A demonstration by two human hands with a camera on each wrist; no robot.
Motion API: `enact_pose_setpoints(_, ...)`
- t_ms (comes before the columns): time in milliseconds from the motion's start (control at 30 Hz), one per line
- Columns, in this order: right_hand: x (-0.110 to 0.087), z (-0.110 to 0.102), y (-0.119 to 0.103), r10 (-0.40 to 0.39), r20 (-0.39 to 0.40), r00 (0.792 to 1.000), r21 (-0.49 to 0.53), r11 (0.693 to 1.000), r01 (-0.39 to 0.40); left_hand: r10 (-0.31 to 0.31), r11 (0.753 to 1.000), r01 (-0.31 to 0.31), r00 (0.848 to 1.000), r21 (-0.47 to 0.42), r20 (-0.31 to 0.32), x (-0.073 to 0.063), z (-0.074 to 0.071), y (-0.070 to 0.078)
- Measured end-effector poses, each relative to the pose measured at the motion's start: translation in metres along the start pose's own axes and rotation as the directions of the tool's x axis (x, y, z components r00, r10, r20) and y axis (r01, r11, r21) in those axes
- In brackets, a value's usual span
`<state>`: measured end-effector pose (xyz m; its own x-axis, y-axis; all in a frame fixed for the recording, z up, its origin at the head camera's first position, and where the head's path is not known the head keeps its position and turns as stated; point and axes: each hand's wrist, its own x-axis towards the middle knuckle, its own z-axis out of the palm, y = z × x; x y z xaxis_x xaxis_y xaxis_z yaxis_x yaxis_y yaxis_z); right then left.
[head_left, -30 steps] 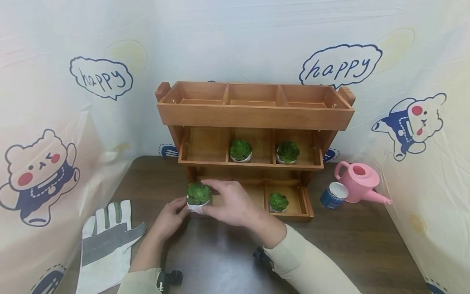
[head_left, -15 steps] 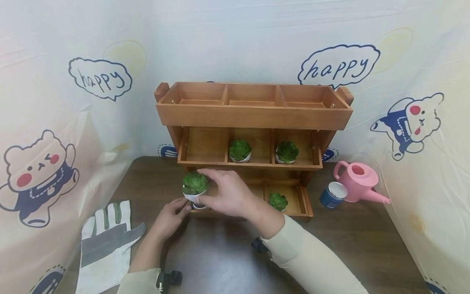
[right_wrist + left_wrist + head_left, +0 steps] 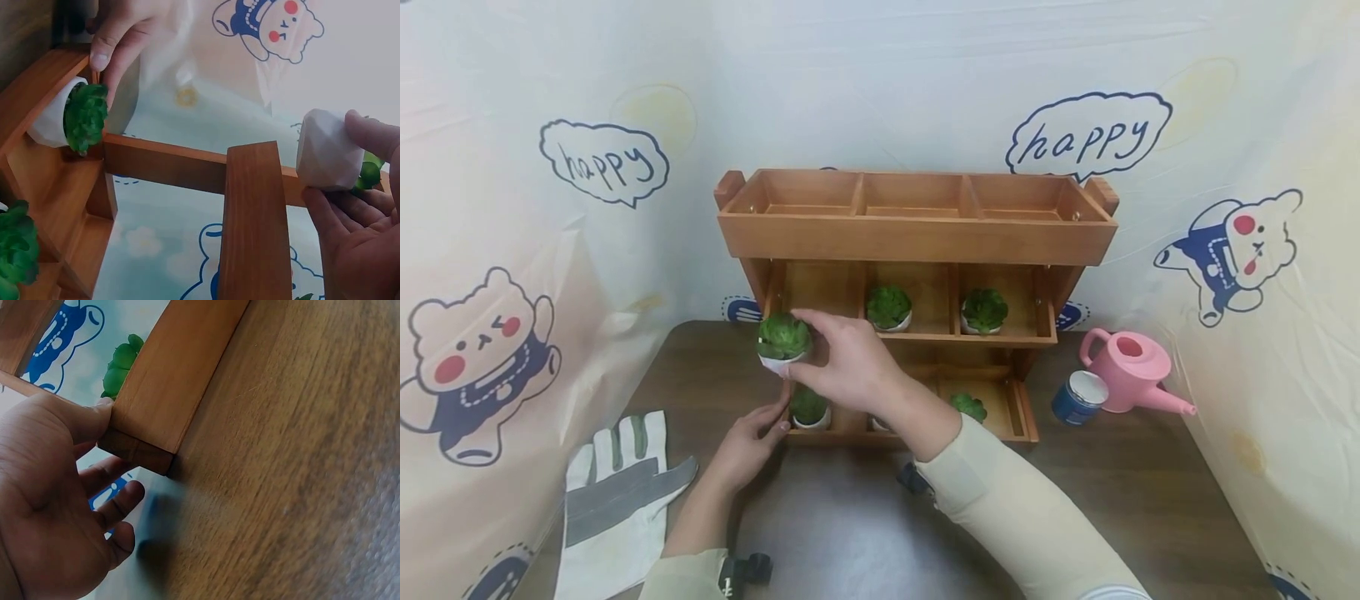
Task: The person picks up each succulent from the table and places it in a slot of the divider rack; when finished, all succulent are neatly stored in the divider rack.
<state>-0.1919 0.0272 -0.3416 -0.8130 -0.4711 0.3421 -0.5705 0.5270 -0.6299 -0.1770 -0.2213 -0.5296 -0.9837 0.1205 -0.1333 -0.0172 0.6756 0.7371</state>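
Observation:
My right hand (image 3: 850,362) grips a potted succulent (image 3: 783,337) by its white faceted pot (image 3: 330,150), raised in front of the left end of the wooden shelf's middle tier. The left hand (image 3: 748,446) pinches the front left corner of the three-tier wooden plant shelf (image 3: 917,237) at its bottom tier; the left wrist view shows the thumb over that wooden edge (image 3: 165,381). Just beside those fingers a succulent (image 3: 810,408) sits in the bottom left compartment. The bottom middle compartment is mostly hidden behind my right arm, with a bit of white pot showing.
Two succulents stand in the middle tier's centre (image 3: 889,308) and right (image 3: 984,311) compartments, another (image 3: 968,407) at bottom right. A blue tin (image 3: 1080,397) and pink watering can (image 3: 1129,371) stand right of the shelf. A work glove (image 3: 617,500) lies at left.
My right hand has lifted the potted succulent up and slightly left from the bottom tier's front, uncovering the succulent in the bottom left compartment. The left hand stays at the shelf corner.

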Motion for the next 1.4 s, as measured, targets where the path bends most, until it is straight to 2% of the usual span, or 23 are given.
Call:
enact_pose_setpoints(100, 0.007, -0.001, 0.001, 0.0, -0.021, 1.0, -0.005, 1.0, 0.0, -0.013, 1.0, 0.013, 1.0, 0.003, -0.007, 0.0, 0.0, 0.0)
enact_pose_setpoints(300, 0.021, -0.004, 0.007, 0.032, -0.056, 0.998, -0.017, 0.999, -0.033, 0.009, 1.0, -0.009, 1.0, 0.01, -0.028, -0.001, 0.002, -0.001)
enact_pose_setpoints(500, 0.03, -0.006, 0.01, 0.069, -0.096, 0.993, -0.042, 0.996, -0.073, 0.001, 1.0, 0.0, 1.0, 0.012, -0.016, -0.001, 0.001, 0.0)
enact_pose_setpoints(667, 0.038, -0.002, 0.009, 0.109, -0.107, 0.988, -0.056, 0.992, -0.116, 0.013, 1.0, -0.013, 1.0, 0.003, -0.015, -0.001, 0.001, -0.001)
enact_pose_setpoints(933, 0.045, 0.007, 0.007, 0.125, -0.146, 0.981, -0.081, 0.987, -0.137, 0.01, 1.0, -0.01, 1.0, 0.009, -0.023, -0.002, 0.001, -0.001)
enact_pose_setpoints(1400, 0.049, 0.013, 0.01, 0.196, -0.107, 0.975, -0.102, 0.973, -0.207, 0.014, 1.0, -0.014, 0.999, -0.005, -0.029, -0.001, 0.004, -0.005)
